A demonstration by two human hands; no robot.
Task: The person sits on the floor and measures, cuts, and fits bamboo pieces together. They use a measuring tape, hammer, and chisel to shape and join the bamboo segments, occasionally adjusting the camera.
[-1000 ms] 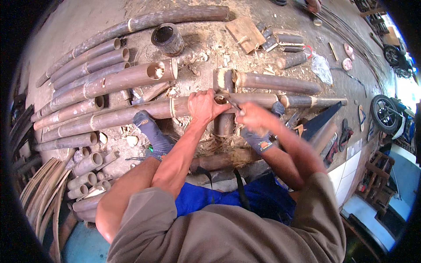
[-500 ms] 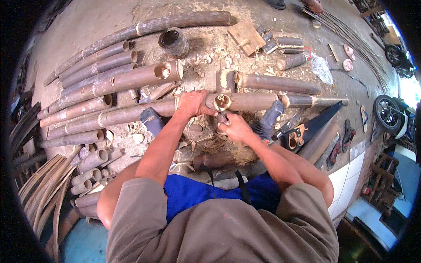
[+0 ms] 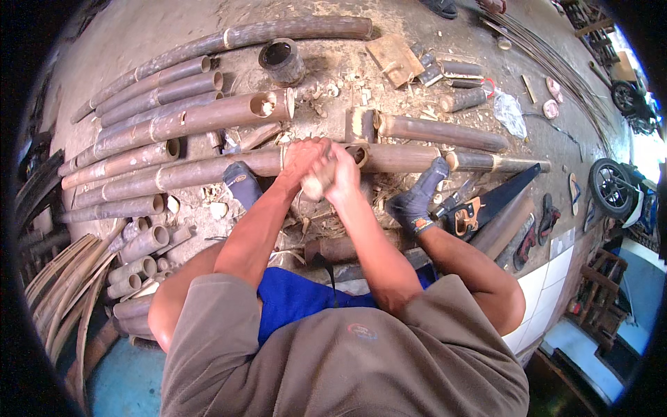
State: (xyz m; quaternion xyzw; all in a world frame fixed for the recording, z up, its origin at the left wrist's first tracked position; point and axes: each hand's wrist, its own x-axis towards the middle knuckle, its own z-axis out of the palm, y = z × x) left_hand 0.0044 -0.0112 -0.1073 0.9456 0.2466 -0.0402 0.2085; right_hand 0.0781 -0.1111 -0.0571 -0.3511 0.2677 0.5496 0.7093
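A long brown bamboo pole (image 3: 399,158) lies crosswise in front of me, with a hole cut in its upper side. My left hand (image 3: 303,157) is closed over the pole just left of that hole. My right hand (image 3: 340,172) presses close against the left, its fingers wrapped round a wooden-handled tool (image 3: 317,183). The handle's blunt end points down toward me and is blurred; the tool's working end is hidden by my hands. My socked feet (image 3: 425,187) rest beside the pole, one on each side of my hands.
Several bamboo lengths (image 3: 201,125) lie at the left, one with a cut hole. A dark cup-shaped bamboo piece (image 3: 282,64) stands beyond. At right are a handsaw (image 3: 490,203), sandals (image 3: 549,214) and a wheel (image 3: 613,182). Wood chips (image 3: 361,97) litter the floor; split strips (image 3: 62,299) sit lower left.
My right hand has moved from below the hole, up and left against my left hand, turning the tool so its wooden handle shows. The left hand stays on the pole.
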